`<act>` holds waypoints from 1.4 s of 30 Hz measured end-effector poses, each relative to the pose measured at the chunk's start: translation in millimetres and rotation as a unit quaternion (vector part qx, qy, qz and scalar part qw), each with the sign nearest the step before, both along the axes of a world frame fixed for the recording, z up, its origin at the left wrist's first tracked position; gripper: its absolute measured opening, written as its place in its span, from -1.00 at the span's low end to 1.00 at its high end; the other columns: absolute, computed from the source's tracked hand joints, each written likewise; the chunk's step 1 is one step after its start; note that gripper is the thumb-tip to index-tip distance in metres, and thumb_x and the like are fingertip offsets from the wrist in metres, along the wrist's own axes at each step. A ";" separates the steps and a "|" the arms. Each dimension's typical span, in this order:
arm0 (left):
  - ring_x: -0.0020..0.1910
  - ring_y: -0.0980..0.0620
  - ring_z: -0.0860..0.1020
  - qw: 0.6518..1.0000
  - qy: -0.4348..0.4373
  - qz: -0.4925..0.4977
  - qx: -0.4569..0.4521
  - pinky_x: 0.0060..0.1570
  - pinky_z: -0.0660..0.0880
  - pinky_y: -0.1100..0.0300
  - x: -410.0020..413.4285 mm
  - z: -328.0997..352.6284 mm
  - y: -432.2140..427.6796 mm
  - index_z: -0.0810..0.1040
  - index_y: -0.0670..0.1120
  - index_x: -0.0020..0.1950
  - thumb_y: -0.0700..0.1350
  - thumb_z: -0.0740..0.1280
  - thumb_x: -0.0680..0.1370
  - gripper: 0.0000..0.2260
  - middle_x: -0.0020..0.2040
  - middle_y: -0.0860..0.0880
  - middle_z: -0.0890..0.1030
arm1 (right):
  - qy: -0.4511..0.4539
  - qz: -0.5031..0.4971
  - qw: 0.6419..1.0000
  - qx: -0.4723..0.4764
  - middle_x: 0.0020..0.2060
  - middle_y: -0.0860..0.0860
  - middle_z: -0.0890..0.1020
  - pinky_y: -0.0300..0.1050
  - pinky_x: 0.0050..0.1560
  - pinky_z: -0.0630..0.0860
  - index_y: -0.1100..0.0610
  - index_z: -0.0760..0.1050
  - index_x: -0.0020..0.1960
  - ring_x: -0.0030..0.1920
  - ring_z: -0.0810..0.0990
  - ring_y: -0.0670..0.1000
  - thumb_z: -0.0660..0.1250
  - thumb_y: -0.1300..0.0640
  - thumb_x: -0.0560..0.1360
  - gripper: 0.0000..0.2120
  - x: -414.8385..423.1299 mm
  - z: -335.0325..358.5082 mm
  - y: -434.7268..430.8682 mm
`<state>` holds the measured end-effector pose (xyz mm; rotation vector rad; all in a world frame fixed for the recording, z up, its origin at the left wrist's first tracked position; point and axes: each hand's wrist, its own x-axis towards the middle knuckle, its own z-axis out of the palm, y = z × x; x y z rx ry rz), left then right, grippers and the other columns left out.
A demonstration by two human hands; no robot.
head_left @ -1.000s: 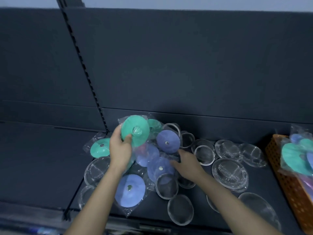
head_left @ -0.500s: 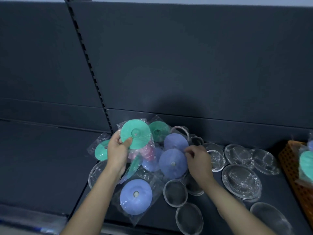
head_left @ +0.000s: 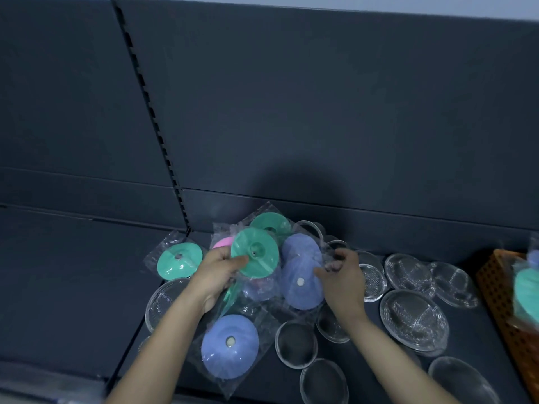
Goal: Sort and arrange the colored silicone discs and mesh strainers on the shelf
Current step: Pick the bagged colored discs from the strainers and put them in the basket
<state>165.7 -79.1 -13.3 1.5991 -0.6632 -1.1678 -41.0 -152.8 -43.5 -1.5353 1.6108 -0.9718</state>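
On the dark shelf (head_left: 73, 272), a bagged purple disc (head_left: 302, 282) lies tilted between 2 hands. It sits just left of the right hand (head_left: 344, 284), whose fingers (head_left: 347, 259) pinch its clear wrapper. The left hand (head_left: 214, 275) grips a bagged green disc (head_left: 255, 252) that overlaps the purple one. Both discs are round and flat, each with 1 centre knob.

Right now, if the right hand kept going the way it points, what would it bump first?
Most likely the bagged purple disc: the right hand points up-left, fingers seemingly pinching that bag's edge. The green disc in the left hand lies beyond; depth is unclear.
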 end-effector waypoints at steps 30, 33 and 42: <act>0.02 -0.18 0.61 0.976 0.061 0.070 -0.199 0.07 0.53 -0.15 -110.0 36.3 -33.3 0.58 -0.11 -0.03 -0.34 0.26 0.54 -0.83 -0.02 -0.14 0.66 | -0.201 -0.154 0.961 -0.112 -0.35 -0.05 0.35 -0.37 -0.38 0.31 0.13 0.32 -0.23 -0.41 0.29 -0.21 0.31 0.16 0.53 -0.79 -89.9 64.0 29.4; -0.04 -0.14 0.62 0.976 0.065 0.047 -0.203 -0.02 0.55 -0.07 -143.0 37.4 -43.4 0.57 -0.12 -0.04 -0.33 0.27 0.54 -0.85 -0.07 -0.11 0.66 | -0.210 -0.199 0.949 -0.124 -0.32 -0.06 0.41 -0.41 -0.37 0.34 0.12 0.35 -0.20 -0.41 0.34 -0.23 0.30 0.16 0.53 -0.83 -118.6 67.2 33.5; -0.07 -0.11 0.64 0.973 0.124 -0.044 -0.188 -0.02 0.58 -0.05 -262.0 58.4 -78.7 0.57 -0.13 -0.01 -0.32 0.29 0.53 -0.86 -0.08 -0.11 0.67 | -0.257 -0.291 0.908 -0.160 -0.32 -0.10 0.51 -0.34 -0.23 0.38 0.12 0.50 -0.22 -0.32 0.42 -0.24 0.26 0.20 0.55 -0.83 -216.1 77.9 31.0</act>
